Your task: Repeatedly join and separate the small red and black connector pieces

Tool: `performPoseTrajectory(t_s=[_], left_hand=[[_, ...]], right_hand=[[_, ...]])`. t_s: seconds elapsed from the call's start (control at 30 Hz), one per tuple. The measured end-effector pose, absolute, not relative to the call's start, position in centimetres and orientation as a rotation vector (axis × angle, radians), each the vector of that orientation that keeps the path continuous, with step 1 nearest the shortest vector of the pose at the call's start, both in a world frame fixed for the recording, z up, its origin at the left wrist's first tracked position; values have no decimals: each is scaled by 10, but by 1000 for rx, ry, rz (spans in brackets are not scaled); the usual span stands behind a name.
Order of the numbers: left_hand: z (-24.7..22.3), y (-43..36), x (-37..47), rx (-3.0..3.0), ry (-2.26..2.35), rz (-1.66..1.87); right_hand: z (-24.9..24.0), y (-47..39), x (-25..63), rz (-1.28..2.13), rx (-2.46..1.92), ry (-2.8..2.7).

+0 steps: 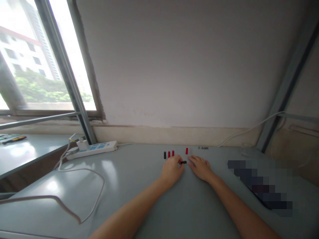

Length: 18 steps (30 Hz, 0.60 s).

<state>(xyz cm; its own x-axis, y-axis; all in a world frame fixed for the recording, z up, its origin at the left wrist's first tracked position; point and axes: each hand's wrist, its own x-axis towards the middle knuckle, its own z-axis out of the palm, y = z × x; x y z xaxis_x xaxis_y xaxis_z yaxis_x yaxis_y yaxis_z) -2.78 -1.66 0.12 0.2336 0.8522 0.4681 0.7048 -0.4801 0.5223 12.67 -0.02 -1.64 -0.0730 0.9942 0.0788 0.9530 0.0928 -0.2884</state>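
Observation:
My left hand is closed, with a small black cylinder pinched between thumb and fingers. The cylinder lies sideways and points toward my right hand. That hand rests low over the table with its fingers stretched out, just right of the black piece. Beyond my left hand stand another black cylinder, a red cylinder and a second red one, in a row. A further red cylinder stands apart, slightly tilted, beyond my right fingertips.
Several tiny dark pieces lie near the wall. A white power strip with a plug sits back left, its cable looping over the grey table. A pixelated dark object lies right. Metal posts flank the table.

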Motion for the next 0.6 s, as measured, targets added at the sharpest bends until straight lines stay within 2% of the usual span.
performPoseTrajectory(t_s=[0.33, 0.6], left_hand=[[-10, -13, -50, 1777, 1345, 1368], [-12, -7, -51, 1609, 1267, 1440]], right_hand=[[-14, -1, 124, 166, -1923, -2101], [-6, 3, 122, 62, -1522, -1899]])
